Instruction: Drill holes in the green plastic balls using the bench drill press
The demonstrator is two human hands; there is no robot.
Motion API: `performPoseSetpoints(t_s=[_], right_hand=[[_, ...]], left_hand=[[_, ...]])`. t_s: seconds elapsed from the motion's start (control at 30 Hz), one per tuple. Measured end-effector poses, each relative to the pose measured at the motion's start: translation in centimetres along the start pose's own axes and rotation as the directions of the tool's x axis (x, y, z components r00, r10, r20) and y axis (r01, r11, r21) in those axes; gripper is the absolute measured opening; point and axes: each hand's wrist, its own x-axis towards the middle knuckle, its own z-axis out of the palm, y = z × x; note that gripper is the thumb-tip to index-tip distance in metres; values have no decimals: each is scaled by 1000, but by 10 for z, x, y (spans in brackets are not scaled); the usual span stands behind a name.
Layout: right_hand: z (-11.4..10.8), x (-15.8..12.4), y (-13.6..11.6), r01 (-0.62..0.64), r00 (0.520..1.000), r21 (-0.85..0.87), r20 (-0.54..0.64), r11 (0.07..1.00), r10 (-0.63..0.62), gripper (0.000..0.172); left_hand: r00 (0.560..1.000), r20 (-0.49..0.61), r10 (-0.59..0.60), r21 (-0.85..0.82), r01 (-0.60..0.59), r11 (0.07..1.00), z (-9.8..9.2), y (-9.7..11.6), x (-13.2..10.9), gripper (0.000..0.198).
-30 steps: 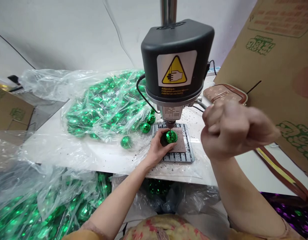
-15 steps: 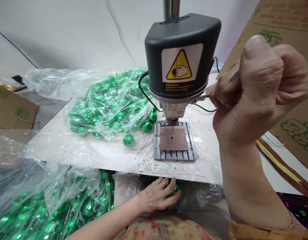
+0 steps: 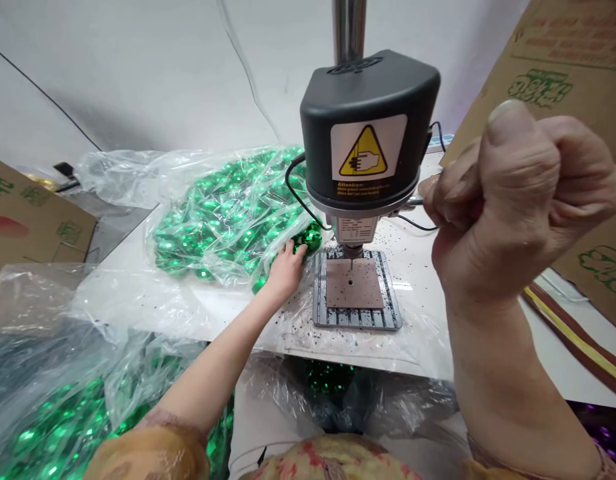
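A small bench drill [image 3: 369, 140] with a black head and yellow warning label stands over a slotted base plate [image 3: 357, 292] carrying a brown pad. My right hand [image 3: 508, 200] is a closed fist round the drill's thin metal feed lever, raised at the right. My left hand [image 3: 287, 269] reaches out to the edge of a clear bag of shiny green mirror balls [image 3: 228, 213], its fingers curled over loose balls beside the base plate. Whether it grips one I cannot tell. Nothing lies under the drill bit.
Dark drilling chips speckle the white tabletop [image 3: 138, 293]. Cardboard boxes stand at the right [image 3: 578, 133] and far left [image 3: 28, 213]. More bagged green balls [image 3: 48, 427] sit below the table's front edge. A brown strap [image 3: 573, 340] lies at the right.
My left hand has come up from the bag below the table edge and reached to the pile of green balls on the table. My right fist stays raised on the lever.
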Motion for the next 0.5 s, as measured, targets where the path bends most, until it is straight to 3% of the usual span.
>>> performPoseSetpoints(t_s=[0.1, 0.17, 0.2, 0.27, 0.37, 0.43, 0.5], right_hand=[[-1, 0, 1, 28, 1000, 14, 4, 1000, -28, 42], [-2, 0, 2, 25, 1000, 19, 1, 1000, -25, 42], [-2, -1, 2, 22, 1000, 20, -5, 1000, -21, 42], [-2, -1, 3, 24, 1000, 22, -13, 999, -24, 43], [-3, -2, 3, 46, 999, 42, -8, 998, -46, 44], [-4, -2, 3, 36, 999, 49, -7, 998, -36, 43], [-4, -2, 4, 24, 1000, 59, -7, 998, -23, 42]], left_hand=[[999, -4, 40, -225, -40, 974, -5, -5, -5, 41], [1000, 7, 9, -474, -4, 880, -10, 1, -12, 40], [999, 35, -29, -616, 44, 786, -12, 7, -16, 40], [984, 137, -111, -844, 175, 507, -15, 20, -24, 42], [934, 320, -162, -933, 340, 117, -20, 38, -34, 48], [905, 394, -163, -918, 397, -13, -21, 45, -39, 57], [895, 416, -164, -909, 416, -35, -20, 48, -43, 59]])
